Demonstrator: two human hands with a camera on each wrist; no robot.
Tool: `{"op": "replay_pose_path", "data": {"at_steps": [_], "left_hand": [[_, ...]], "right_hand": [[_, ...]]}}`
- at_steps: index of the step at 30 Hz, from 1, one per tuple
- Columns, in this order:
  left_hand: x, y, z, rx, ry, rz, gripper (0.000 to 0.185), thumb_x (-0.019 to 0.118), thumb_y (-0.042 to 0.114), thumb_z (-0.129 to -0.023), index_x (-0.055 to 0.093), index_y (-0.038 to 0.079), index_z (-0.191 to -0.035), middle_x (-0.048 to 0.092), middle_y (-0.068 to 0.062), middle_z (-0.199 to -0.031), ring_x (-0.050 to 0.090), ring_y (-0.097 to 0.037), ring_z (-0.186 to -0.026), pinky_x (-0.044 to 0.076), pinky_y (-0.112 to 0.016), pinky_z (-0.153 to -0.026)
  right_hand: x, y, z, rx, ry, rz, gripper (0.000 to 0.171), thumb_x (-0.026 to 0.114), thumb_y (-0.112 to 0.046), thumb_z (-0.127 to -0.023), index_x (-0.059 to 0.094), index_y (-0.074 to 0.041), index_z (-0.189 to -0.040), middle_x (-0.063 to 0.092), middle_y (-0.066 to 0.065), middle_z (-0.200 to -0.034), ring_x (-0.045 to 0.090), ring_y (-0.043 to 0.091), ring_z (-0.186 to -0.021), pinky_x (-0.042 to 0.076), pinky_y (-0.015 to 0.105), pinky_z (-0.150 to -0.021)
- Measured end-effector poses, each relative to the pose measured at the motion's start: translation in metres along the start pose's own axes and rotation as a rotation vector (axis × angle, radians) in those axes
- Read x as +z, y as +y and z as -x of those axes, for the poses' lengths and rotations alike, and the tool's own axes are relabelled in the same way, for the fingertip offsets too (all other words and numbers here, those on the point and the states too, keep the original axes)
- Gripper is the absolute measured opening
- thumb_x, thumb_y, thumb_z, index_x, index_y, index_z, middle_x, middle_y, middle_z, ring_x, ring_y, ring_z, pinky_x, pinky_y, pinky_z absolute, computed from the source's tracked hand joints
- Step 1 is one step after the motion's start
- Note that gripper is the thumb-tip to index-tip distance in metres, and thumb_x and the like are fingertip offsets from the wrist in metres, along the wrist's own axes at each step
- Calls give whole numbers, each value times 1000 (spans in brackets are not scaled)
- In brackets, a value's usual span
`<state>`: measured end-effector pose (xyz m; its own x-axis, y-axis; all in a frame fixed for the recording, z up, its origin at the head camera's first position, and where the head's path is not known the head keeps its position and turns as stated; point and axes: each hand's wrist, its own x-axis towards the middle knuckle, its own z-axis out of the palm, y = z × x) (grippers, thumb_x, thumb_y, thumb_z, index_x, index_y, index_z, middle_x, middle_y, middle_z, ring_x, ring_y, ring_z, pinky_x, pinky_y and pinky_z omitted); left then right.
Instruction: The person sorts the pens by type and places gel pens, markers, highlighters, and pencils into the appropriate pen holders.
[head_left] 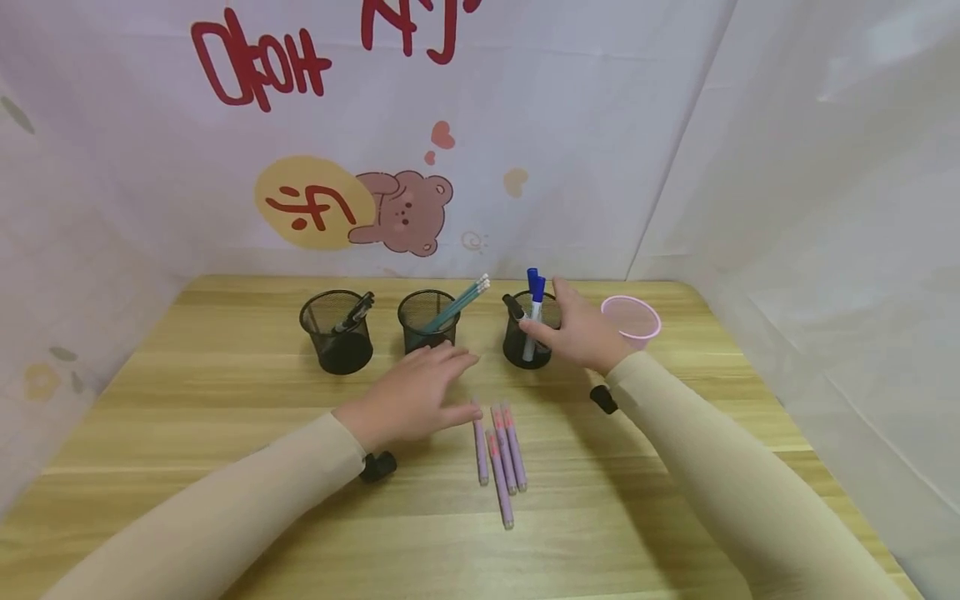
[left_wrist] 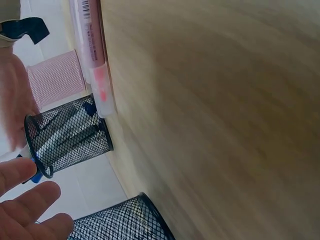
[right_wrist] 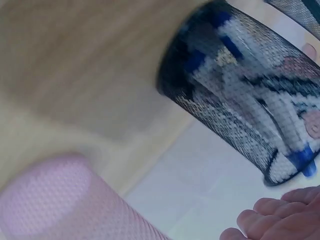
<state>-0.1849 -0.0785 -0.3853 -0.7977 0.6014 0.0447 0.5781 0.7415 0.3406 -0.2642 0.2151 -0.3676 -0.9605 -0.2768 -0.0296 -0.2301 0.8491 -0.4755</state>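
Note:
My right hand [head_left: 588, 329] is beside the rim of a black mesh pen cup [head_left: 517, 346], its fingers loosely bent with nothing held in the right wrist view. That cup holds blue-capped whiteboard markers [head_left: 537, 293] and a black-capped marker [head_left: 514, 307]. My left hand [head_left: 420, 396] hovers above the table, fingers spread and holding nothing, partly covering the middle mesh cup [head_left: 408, 329] with its teal pencils [head_left: 457, 307]. Near its thumb lie several purple marker pens [head_left: 502, 454]; one shows a clear cap over a pink tip in the left wrist view.
Black pens [head_left: 354, 315] lean in a third black mesh cup [head_left: 336, 350] at the left. A pink mesh cup [head_left: 637, 337] stands right of my right hand, partly hidden by it. A white printed cloth [head_left: 525, 100] hangs behind the wooden table [head_left: 225, 400].

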Motion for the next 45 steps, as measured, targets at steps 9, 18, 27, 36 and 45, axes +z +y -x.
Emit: {"op": "replay_pose_path", "data": {"at_steps": [9,18,27,36,45], "left_hand": [[0,-4,11,-17,-56,-29,80,64,64,-98,46,16,-160,45,-8,-165,33,-33,-159,23,-56,-131],[0,-4,19,-12,-76,-24,80,65,64,-97,46,18,-160,44,-6,-166,32,-32,-160,23,-56,-131],[-2,-2,21,-37,-92,-22,79,64,65,-97,47,20,-159,46,-5,-165,34,-31,-159,24,-56,-131],[0,-1,24,-37,-101,-25,76,65,62,-98,49,18,-158,46,-7,-165,36,-31,-158,25,-56,-130],[8,3,20,-86,-115,-64,77,62,64,-99,50,14,-157,49,-7,-163,44,-29,-153,36,-52,-126]], "right_hand": [[-33,13,17,1,45,89,95,43,-65,-106,11,-1,-168,3,22,-177,6,43,-164,13,61,-131],[-51,54,27,8,60,196,106,50,-72,-100,13,3,-167,2,28,-175,-1,50,-162,7,67,-130],[-53,83,32,11,59,309,110,55,-73,-97,21,8,-164,11,33,-172,7,52,-161,9,66,-130],[-48,97,33,-12,49,304,109,59,-68,-97,21,11,-163,21,35,-169,15,53,-159,13,66,-129],[-45,99,32,0,18,305,110,62,-66,-97,16,10,-163,19,35,-169,14,55,-158,15,67,-129]]}}
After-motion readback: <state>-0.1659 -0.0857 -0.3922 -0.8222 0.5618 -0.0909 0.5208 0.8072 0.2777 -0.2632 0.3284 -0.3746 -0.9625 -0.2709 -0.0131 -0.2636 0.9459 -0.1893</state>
